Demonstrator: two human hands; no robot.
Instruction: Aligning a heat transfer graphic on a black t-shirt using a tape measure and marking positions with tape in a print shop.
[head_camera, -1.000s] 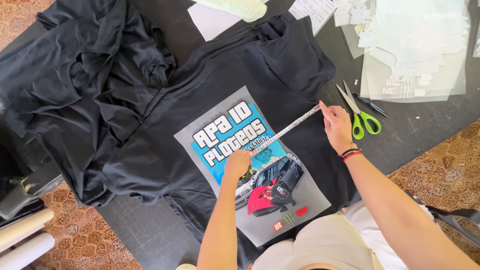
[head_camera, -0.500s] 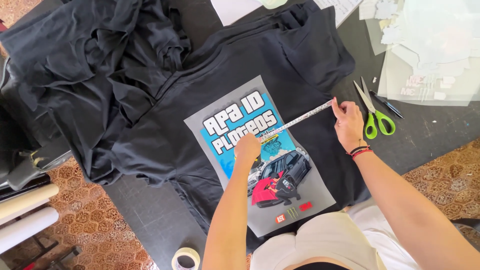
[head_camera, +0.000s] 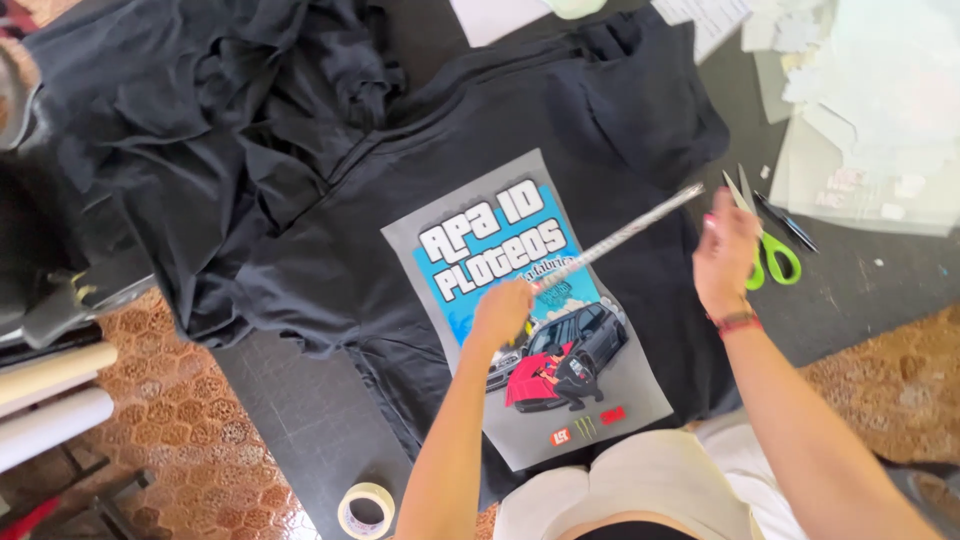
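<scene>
The long silvery metal ruler (head_camera: 620, 238) has changed hands at one end: a second ago it lay across the printed transfer sheet with a car picture (head_camera: 530, 320), each end pinned by a hand; now only the left hand (head_camera: 503, 312) grasps it, clenched on the lower end over the sheet's middle. The far end points out past the sheet's edge, over the black T-shirt (head_camera: 420, 170) spread on the dark counter (head_camera: 300, 400). The right hand (head_camera: 725, 255) has released the ruler and lifted clear — blurred, fingers loose, holding nothing, near the green-handled scissors (head_camera: 770, 255). Judging by this, the measuring across the sheet is over — the sheet itself has stayed put on the shirt's chest.
</scene>
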